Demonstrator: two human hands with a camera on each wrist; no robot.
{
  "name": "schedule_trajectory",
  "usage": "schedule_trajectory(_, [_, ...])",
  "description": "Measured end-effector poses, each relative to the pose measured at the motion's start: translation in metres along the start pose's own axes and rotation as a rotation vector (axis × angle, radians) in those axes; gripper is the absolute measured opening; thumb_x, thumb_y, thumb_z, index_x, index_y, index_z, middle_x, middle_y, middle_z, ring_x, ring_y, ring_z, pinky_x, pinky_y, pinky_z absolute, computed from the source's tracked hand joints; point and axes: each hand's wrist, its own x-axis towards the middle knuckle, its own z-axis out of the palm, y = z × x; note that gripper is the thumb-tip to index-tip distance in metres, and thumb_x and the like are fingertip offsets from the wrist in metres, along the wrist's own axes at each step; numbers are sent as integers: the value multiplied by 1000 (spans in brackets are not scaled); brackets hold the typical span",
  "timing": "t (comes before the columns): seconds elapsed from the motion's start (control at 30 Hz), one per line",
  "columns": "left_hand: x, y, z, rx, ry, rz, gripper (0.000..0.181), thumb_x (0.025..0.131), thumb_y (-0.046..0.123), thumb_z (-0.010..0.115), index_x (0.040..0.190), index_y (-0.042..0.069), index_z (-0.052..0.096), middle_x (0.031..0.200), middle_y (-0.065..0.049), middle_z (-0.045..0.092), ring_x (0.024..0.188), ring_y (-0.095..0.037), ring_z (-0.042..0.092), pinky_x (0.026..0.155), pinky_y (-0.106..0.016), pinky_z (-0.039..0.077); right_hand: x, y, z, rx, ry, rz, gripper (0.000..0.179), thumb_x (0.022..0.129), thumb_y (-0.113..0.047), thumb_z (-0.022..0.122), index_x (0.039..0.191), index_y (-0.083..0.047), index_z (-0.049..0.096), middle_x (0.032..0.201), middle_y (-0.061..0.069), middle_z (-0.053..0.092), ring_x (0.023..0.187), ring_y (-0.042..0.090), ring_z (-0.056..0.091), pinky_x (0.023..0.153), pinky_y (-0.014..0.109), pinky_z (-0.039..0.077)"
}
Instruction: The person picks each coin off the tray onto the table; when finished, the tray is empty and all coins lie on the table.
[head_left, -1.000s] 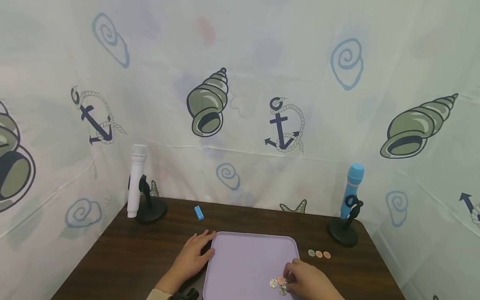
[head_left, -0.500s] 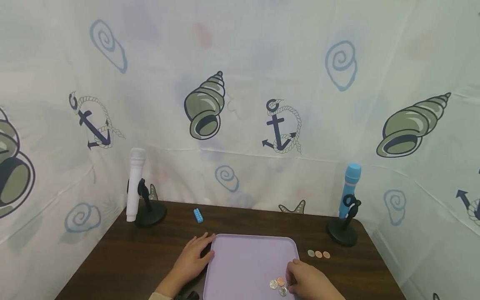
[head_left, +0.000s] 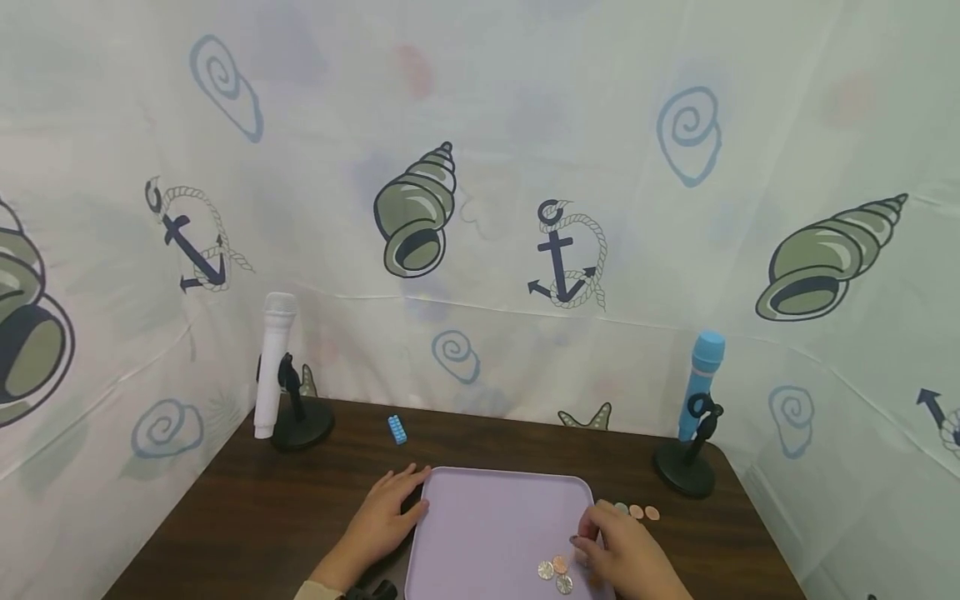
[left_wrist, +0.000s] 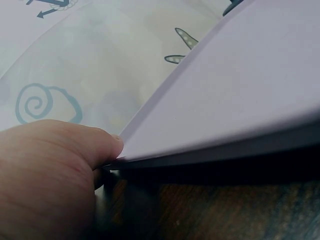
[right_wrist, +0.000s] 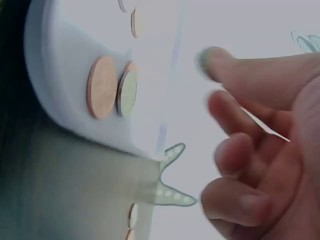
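Nearest the person, two silver coins (head_left: 545,570) and a copper coin (head_left: 560,564) lie in a cluster on the purple tray (head_left: 480,517), just left of the right hand (head_left: 618,546) and a little nearer the body than its fingertips. That hand is poised at the tray's right side, its fingers bent; the right wrist view shows the thumb and the next finger apart, with a blurred dark patch at the thumb's tip, and I cannot tell whether that is a pinched coin. The coins should be light, hard and hardly breakable, but thin and slick on the smooth tray, so best taken by opposite edges between thumb and forefinger. The tray looks stiff and light, easiest to steady at its rim, where the left hand (head_left: 386,510) rests at the far left corner, fingers spread and touching the edge. Farther on the desk (head_left: 247,517), a row of coins (head_left: 636,512) lies right of the tray, a blue brick (head_left: 397,429) sits beyond it, and two microphones (head_left: 273,367) (head_left: 699,383) stand toward the back before the patterned curtain (head_left: 495,167).
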Motion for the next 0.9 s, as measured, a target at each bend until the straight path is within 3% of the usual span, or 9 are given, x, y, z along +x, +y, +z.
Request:
schedule_trajectory(0.1, [1, -2, 1, 3, 0, -4, 54, 105, 32, 72, 155, 15, 62, 161, -2, 62, 160, -30, 47, 136, -62, 23, 2, 9, 3, 149, 160, 54, 17, 97, -21, 84, 93, -25, 68, 79, -10, 60, 69, 4, 55, 60, 19, 52])
schedule_trajectory(0.23, [1, -2, 1, 3, 3, 0, 53, 105, 32, 72, 155, 15, 62, 161, -1, 62, 159, -30, 47, 136, -62, 23, 4, 36, 8, 424, 335, 178, 14, 99, -23, 83, 100, -15, 71, 80, 1, 65, 63, 11, 56, 54, 24, 50])
schedule_trajectory(0.37, [1, 0, 1, 2, 2, 7, 53, 105, 32, 73, 154, 15, 63, 160, -2, 62, 159, -30, 48, 136, -64, 23, -1, 65, 9, 688, 406, 319, 27, 100, -28, 81, 111, -6, 69, 92, 9, 73, 61, 12, 55, 49, 26, 48])
schedule_trajectory(0.47, [0, 3, 2, -4, -11, 1, 54, 105, 32, 73, 155, 14, 62, 161, -2, 62, 159, -30, 47, 136, -63, 22, -6, 80, 8, 826, 444, 368, 31, 102, -26, 79, 117, -2, 67, 93, 7, 74, 56, 10, 49, 44, 25, 40])
schedule_trajectory(0.6, [-2, 5, 0, -25, -10, -12, 53, 105, 29, 73, 155, 14, 62, 160, -3, 62, 160, -32, 46, 136, -63, 20, -8, 90, 5, 881, 511, 356, 34, 104, -25, 77, 117, 3, 65, 90, 2, 72, 55, 9, 47, 42, 27, 38])
schedule_trajectory(0.9, [3, 4, 0, -14, -12, -19, 54, 105, 29, 73, 156, 15, 61, 161, -3, 62, 161, -32, 45, 137, -63, 20, -9, 111, -10, 758, 806, 478, 35, 98, -28, 84, 117, -2, 70, 84, -7, 72, 58, 8, 51, 48, 24, 43])
